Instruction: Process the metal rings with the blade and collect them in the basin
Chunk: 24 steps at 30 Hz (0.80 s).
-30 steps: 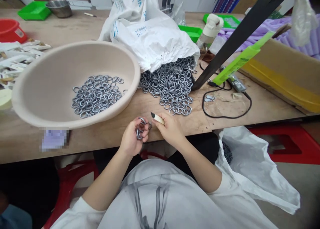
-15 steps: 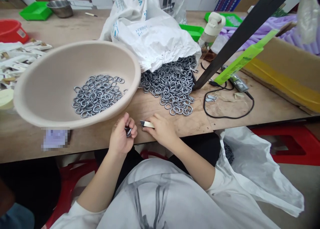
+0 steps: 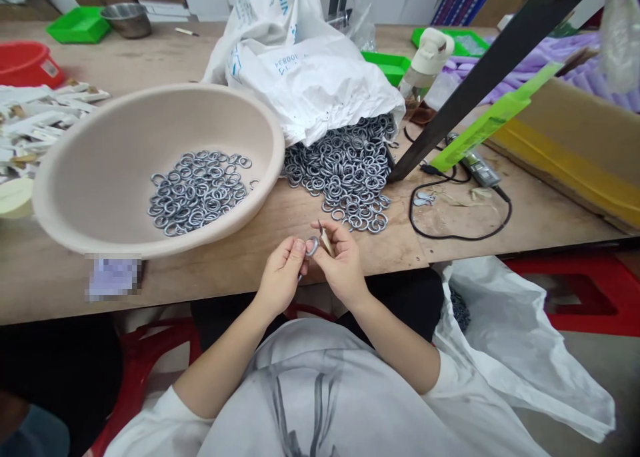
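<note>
Close together at the table's front edge, my two hands meet over a grey ring (image 3: 312, 246). My left hand (image 3: 284, 270) pinches the ring from the left; part of another dark ring shows below its fingers. Thumb and fingers of my right hand (image 3: 343, 262) are closed round a small knife (image 3: 326, 238) with a pale handle and dark blade, and the thumb is at the ring's right side. A wide beige basin (image 3: 100, 150) to the left holds a heap of grey rings (image 3: 200, 190). More rings (image 3: 350, 170) spill from a white sack (image 3: 310, 77) ahead.
A slanted dark metal bar (image 3: 480, 84) with a green strip (image 3: 485, 130) stands to the right. Near it a black cable (image 3: 450, 237) loops on the table. A cardboard box (image 3: 575, 150) lies at right. White pieces (image 3: 45, 124) pile at left. An open white bag (image 3: 520, 337) hangs beside my lap.
My left hand has moved right to meet my right hand, and a ring is now between them. My right hand has turned, so the knife points upward instead of left.
</note>
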### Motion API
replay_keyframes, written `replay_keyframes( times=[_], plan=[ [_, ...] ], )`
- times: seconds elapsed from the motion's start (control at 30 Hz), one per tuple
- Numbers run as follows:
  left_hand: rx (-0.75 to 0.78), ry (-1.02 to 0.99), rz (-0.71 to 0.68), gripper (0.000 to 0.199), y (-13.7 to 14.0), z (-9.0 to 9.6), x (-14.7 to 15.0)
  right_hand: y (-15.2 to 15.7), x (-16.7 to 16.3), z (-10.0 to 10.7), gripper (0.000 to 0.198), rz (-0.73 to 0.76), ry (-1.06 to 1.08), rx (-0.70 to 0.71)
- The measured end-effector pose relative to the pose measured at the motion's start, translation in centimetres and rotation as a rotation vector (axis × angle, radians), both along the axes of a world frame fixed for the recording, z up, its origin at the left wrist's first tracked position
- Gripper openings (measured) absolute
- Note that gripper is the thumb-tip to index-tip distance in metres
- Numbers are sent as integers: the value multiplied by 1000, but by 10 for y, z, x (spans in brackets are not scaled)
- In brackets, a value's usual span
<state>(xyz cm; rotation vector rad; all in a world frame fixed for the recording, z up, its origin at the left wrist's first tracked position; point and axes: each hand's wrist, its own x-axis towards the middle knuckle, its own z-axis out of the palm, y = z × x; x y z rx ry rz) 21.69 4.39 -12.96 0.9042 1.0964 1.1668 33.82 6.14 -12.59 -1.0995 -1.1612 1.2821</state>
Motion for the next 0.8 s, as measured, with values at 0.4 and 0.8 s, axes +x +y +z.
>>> replay_keyframes(
  times=[0.4, 0.8],
  plan=[
    [-44, -179, 5, 45, 5, -1, 11, 17, 5, -8, 21, -19, -176, 166],
    [-172, -302, 76, 40, 18, 17, -4, 37, 60, -5, 28, -110, -1267, 126]
  ],
)
